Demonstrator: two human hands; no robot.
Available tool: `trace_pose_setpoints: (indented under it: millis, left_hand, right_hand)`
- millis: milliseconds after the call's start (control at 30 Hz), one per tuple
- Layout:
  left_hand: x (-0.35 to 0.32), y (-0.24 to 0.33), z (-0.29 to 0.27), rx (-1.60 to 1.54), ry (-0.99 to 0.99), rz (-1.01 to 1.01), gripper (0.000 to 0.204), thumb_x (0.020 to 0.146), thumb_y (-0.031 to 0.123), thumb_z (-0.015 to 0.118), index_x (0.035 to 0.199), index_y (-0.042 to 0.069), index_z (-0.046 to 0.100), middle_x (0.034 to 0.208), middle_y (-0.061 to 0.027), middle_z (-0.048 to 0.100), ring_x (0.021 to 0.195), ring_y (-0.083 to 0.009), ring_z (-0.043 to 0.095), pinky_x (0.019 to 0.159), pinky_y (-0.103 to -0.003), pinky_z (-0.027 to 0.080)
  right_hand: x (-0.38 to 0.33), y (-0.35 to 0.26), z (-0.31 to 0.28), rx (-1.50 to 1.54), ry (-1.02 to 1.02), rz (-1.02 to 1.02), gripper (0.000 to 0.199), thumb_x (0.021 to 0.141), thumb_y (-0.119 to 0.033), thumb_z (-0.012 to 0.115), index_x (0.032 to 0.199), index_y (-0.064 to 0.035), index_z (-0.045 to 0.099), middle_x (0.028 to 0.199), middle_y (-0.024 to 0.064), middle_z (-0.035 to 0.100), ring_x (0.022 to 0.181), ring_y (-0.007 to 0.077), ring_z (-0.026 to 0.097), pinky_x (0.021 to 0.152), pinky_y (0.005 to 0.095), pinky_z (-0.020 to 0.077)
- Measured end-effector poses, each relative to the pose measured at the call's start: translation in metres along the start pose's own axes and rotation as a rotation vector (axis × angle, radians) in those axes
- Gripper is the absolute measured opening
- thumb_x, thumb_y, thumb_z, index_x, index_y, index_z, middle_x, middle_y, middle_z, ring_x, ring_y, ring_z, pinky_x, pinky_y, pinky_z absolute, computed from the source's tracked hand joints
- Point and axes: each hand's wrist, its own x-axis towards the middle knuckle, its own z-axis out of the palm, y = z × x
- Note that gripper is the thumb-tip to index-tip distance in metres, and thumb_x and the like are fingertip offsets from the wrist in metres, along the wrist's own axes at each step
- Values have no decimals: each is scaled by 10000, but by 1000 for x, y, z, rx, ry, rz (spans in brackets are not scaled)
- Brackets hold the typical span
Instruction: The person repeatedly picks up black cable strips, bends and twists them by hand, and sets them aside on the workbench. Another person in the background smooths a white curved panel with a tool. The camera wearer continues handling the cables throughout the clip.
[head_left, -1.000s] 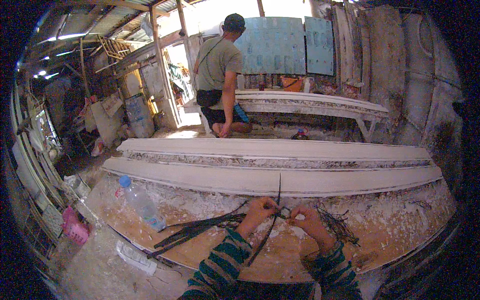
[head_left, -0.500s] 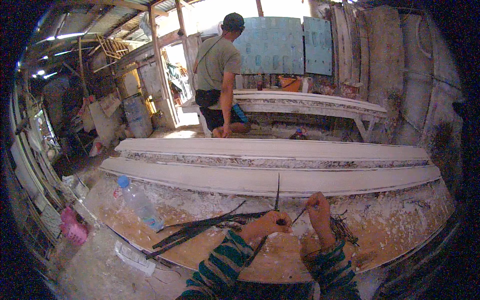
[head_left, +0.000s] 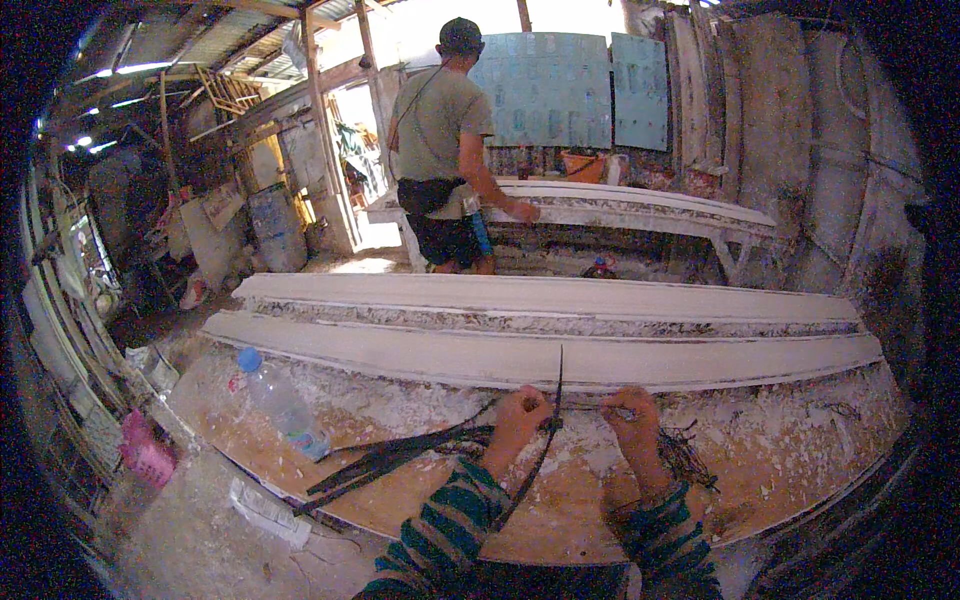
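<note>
Left hand (head_left: 518, 418) pinching a black strip (head_left: 552, 426), right hand (head_left: 632, 416) at its 3 o'clock, grip pinched on a thin strand (head_left: 584, 404).

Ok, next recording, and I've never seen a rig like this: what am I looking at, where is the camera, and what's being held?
There is no robot here: the left hand and right hand belong to the person wearing the camera. It sits on their head and looks down; its wide fisheye lens bends straight edges.

The left hand grips a long dark strip. The right pinches what looks like a thin strand stretched between the hands.

On the worn work surface lie more dark strips to the left, a clear bottle with a blue cap, and stringy dark strands by the right wrist. Beyond are two long pale pieces, and another person stands farther back.
</note>
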Motion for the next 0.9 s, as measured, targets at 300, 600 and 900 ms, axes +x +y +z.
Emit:
trace_pose_setpoints:
  millis: [300,600,900]
  left_hand:
    - [8,-15,-5,-199,235,11,93,767,106,648,776,21,613,718,-12,594,657,-89,522,615,-236,426]
    - [4,-7,-6,-218,87,52,66,768,71,648,814,24,640,779,-45,652,697,-97,570,647,-245,462]
    - [3,-16,1,132,-144,45,122,748,129,699,819,39,658,745,-43,647,698,-105,582,650,-248,465]
  right_hand:
    - [-4,-53,4,385,-647,261,177,791,-200,660,889,-53,666,1096,125,565,1003,241,547,854,350,446]
    - [-2,-52,-3,439,-693,223,148,789,-153,660,899,-55,655,1073,106,591,1029,220,542,871,346,429]
    - [-4,-9,1,375,-401,310,132,680,-45,715,722,-46,590,787,39,609,773,142,573,718,286,462]
